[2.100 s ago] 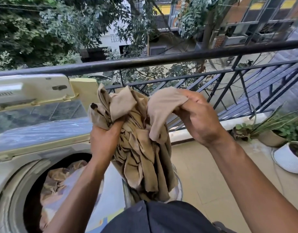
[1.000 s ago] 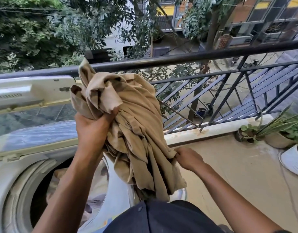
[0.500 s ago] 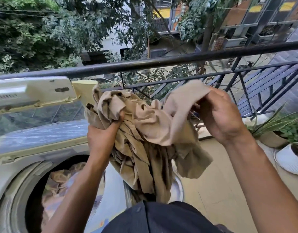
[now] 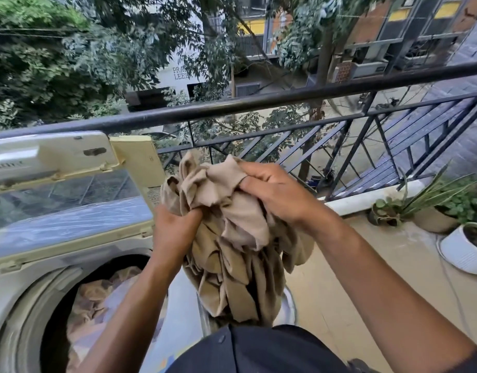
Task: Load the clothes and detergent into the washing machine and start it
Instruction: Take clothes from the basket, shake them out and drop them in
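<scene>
Both hands are clenched on the tan cloth [image 4: 232,238], left hand [image 4: 175,227] low, right hand [image 4: 275,195] on top, and it dangles straight down, with the washer's open drum [image 4: 78,305] below-left, nearest the left hand.

We see our two bare forearms, the left hand [image 4: 175,227] at about ten o'clock from the frame's centre and the right hand [image 4: 275,195] near one o'clock, with no rings, watch or bracelets visible on either. At six o'clock sits our dark navy fabric garment [image 4: 259,351], with a small round matching button on a seam. A dark short sleeve edge [image 4: 474,358] shows at four o'clock.
</scene>
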`<action>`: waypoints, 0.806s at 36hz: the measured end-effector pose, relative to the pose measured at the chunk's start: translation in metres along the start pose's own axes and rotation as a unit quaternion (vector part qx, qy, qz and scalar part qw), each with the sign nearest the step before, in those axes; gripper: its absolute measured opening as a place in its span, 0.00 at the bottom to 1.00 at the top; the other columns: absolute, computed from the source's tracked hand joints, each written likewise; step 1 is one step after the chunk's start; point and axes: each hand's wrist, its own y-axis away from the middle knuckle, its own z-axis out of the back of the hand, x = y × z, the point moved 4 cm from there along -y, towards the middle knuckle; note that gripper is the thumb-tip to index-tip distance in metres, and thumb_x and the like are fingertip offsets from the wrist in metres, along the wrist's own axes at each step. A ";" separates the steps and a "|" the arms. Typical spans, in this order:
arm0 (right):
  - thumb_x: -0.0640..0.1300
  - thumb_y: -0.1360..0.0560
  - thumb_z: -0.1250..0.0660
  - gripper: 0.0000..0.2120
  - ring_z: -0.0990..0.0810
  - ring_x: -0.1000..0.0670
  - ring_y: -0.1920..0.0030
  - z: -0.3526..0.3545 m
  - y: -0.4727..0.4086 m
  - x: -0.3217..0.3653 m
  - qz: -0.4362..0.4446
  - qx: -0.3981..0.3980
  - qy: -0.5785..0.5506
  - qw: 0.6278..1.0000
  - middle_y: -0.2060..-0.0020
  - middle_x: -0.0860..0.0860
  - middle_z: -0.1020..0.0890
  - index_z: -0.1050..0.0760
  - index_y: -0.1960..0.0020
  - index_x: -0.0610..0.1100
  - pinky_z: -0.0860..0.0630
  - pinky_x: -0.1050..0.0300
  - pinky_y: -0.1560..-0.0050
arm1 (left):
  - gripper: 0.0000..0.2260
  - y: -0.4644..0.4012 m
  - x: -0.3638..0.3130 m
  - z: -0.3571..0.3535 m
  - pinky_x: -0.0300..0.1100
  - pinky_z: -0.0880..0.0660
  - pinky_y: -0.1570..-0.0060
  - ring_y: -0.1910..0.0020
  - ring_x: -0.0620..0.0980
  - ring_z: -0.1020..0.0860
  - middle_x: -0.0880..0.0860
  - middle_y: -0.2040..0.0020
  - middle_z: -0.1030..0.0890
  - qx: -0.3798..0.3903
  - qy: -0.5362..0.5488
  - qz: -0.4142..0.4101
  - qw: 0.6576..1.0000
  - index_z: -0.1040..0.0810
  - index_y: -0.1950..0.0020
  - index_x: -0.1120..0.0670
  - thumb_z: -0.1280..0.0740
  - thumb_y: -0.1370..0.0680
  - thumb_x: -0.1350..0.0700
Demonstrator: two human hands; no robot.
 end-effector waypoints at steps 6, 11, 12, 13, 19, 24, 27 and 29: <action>0.45 0.13 0.43 0.15 0.20 0.45 0.64 0.073 -0.004 -0.011 -0.078 -0.186 0.192 0.961 0.60 0.49 0.15 0.18 0.50 0.50 0.22 0.55 0.63 | 0.11 -0.004 0.010 0.018 0.40 0.21 0.56 0.56 0.40 0.15 0.44 0.59 0.13 -0.064 0.022 0.012 0.998 0.15 0.51 0.49 0.29 0.32 0.50; 0.44 0.16 0.44 0.14 0.18 0.40 0.58 0.121 0.014 -0.035 -0.179 -0.267 0.332 0.887 0.60 0.43 0.18 0.23 0.54 0.42 0.18 0.45 0.55 | 0.10 -0.009 0.016 0.037 0.44 0.19 0.48 0.55 0.41 0.16 0.44 0.54 0.13 -0.141 0.072 0.020 0.987 0.15 0.48 0.48 0.27 0.29 0.50; 0.44 0.17 0.45 0.14 0.18 0.39 0.56 0.125 0.016 -0.041 -0.204 -0.244 0.361 0.877 0.60 0.43 0.19 0.24 0.56 0.42 0.19 0.43 0.54 | 0.12 -0.010 0.017 0.040 0.47 0.18 0.45 0.54 0.43 0.16 0.45 0.54 0.13 -0.163 0.079 0.025 0.983 0.15 0.48 0.48 0.26 0.30 0.47; 0.44 0.18 0.45 0.14 0.19 0.38 0.55 0.128 0.018 -0.044 -0.224 -0.229 0.388 0.864 0.61 0.43 0.20 0.26 0.58 0.42 0.20 0.44 0.54 | 0.13 -0.011 0.018 0.044 0.49 0.18 0.43 0.53 0.44 0.16 0.44 0.54 0.13 -0.185 0.084 0.023 0.979 0.15 0.49 0.48 0.26 0.31 0.45; 0.39 0.18 0.46 0.08 0.28 0.40 0.62 0.130 0.045 -0.019 -0.060 -0.477 0.390 0.786 0.66 0.45 0.26 0.30 0.54 0.43 0.42 0.50 0.62 | 0.06 -0.005 0.010 0.054 0.33 0.23 0.54 0.58 0.36 0.19 0.36 0.61 0.16 -0.294 0.160 -0.010 0.942 0.20 0.55 0.45 0.28 0.29 0.48; 0.37 0.20 0.43 0.12 0.21 0.33 0.58 0.117 0.053 -0.040 -0.024 -0.438 0.427 0.791 0.58 0.34 0.19 0.24 0.42 0.40 0.36 0.47 0.62 | 0.14 -0.011 0.010 0.061 0.45 0.19 0.43 0.53 0.38 0.18 0.40 0.54 0.13 -0.327 0.180 -0.008 0.928 0.17 0.53 0.46 0.23 0.33 0.42; 0.44 0.21 0.44 0.10 0.18 0.35 0.50 0.105 0.043 -0.090 -0.213 -0.177 0.500 0.821 0.49 0.39 0.17 0.25 0.46 0.49 0.24 0.46 0.56 | 0.17 -0.013 0.010 0.056 0.40 0.20 0.50 0.59 0.35 0.19 0.40 0.54 0.16 -0.320 0.177 0.009 0.931 0.19 0.52 0.47 0.23 0.34 0.41; 0.45 0.21 0.44 0.07 0.20 0.38 0.52 0.100 0.046 -0.100 -0.270 -0.136 0.517 0.801 0.49 0.42 0.17 0.28 0.54 0.48 0.27 0.49 0.57 | 0.15 -0.013 0.012 0.053 0.35 0.23 0.55 0.62 0.31 0.20 0.39 0.54 0.17 -0.304 0.159 0.016 0.939 0.19 0.48 0.47 0.22 0.30 0.44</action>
